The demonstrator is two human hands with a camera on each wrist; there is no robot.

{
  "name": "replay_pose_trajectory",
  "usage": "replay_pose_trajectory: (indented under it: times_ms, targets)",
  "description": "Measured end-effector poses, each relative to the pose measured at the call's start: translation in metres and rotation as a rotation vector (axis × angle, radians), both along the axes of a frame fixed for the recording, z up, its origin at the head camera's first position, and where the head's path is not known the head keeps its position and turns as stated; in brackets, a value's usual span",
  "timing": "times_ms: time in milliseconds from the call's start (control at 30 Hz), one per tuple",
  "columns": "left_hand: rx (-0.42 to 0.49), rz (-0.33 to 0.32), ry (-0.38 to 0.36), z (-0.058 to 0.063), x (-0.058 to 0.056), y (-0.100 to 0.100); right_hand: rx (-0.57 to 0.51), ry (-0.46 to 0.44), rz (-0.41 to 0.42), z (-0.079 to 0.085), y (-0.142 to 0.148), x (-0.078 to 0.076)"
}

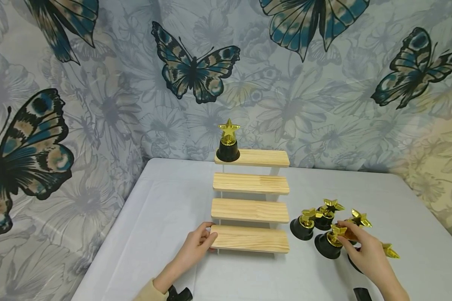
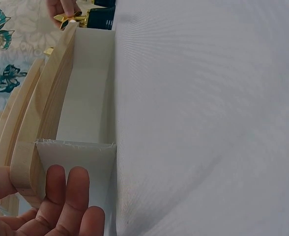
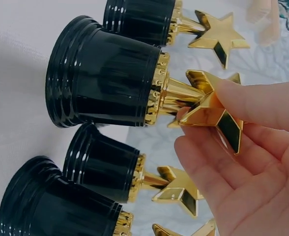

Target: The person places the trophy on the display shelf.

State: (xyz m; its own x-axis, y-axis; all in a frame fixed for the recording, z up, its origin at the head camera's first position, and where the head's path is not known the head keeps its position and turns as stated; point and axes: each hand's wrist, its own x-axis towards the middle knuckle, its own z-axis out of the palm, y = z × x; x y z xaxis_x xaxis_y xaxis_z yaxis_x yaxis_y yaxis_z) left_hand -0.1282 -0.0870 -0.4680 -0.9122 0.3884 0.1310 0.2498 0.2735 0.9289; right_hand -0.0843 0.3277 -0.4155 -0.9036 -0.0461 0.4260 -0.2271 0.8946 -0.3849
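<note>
A four-step wooden display stand with white side supports stands on the table. My left hand grips the left end of its lowest plank; in the left wrist view the thumb lies on one face of the plank and the fingers curl round the other side. My right hand pinches the gold star of a trophy between thumb and fingers; its black base stands upright at the table. Another star trophy sits at the left end of the top step.
Several more star trophies crowd around the right hand, among them one trophy nearest the stand and another trophy behind it. White cloth covers the table. Behind it hangs a butterfly-patterned backdrop.
</note>
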Motion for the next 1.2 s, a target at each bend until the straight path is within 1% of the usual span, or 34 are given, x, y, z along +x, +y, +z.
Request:
replay_pose_trajectory:
  times_ms: [100,200,433,533,700,833,1033,1200]
  targets:
    - [-0.014,0.006,-0.003,0.000,0.000,0.000,-0.001,0.011,-0.004,0.000,0.000,0.000]
    - [-0.030,0.013,-0.010,0.004,0.002,0.001,-0.002,0.021,-0.004,0.000,0.000,0.000]
    - [-0.031,0.007,-0.012,0.033,0.012,0.003,0.000,0.044,0.009,0.002,-0.001,0.001]
    - [-0.041,0.009,-0.016,0.039,0.015,0.002,0.003,0.079,0.040,0.005,-0.002,0.002]
    - [-0.030,0.002,-0.026,0.040,0.015,0.002,0.001,0.138,0.101,0.014,-0.004,0.004]
    - [-0.027,-0.008,-0.030,0.040,0.015,0.002,0.010,0.167,0.130,0.024,-0.007,0.004]
    - [-0.023,-0.012,-0.037,0.039,0.014,0.002,0.024,0.237,0.163,0.038,-0.008,0.003]
    - [-0.017,-0.012,-0.045,0.039,0.014,0.002,0.019,0.243,0.175,0.051,-0.009,0.001]
